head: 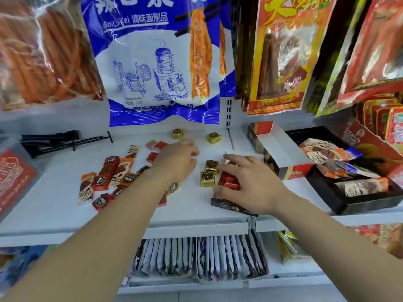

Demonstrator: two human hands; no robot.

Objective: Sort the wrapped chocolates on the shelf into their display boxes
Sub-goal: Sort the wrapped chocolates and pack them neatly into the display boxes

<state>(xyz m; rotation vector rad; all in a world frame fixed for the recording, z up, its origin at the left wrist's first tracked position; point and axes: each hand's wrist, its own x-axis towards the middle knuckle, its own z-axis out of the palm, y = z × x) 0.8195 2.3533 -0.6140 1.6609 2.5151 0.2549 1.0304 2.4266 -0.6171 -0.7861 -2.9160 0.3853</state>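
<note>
1. The left hand (178,159), mid-frame, hides its own curled fingertips; whether they pinch a chocolate cannot be told.
2. The right hand (246,182) covers most of the dark display box (231,207).
3. The top edge cuts off the blue snack bag (157,62).
4. The print on the gold-wrapped chocolates (206,178) is too small to read.

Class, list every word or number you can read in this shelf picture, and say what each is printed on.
"调味面制品": hanging blue and white snack bag.
"大": hanging red and yellow snack bag.
Foil-wrapped chocolates and small black display box: print too small and blurred to read.
</note>
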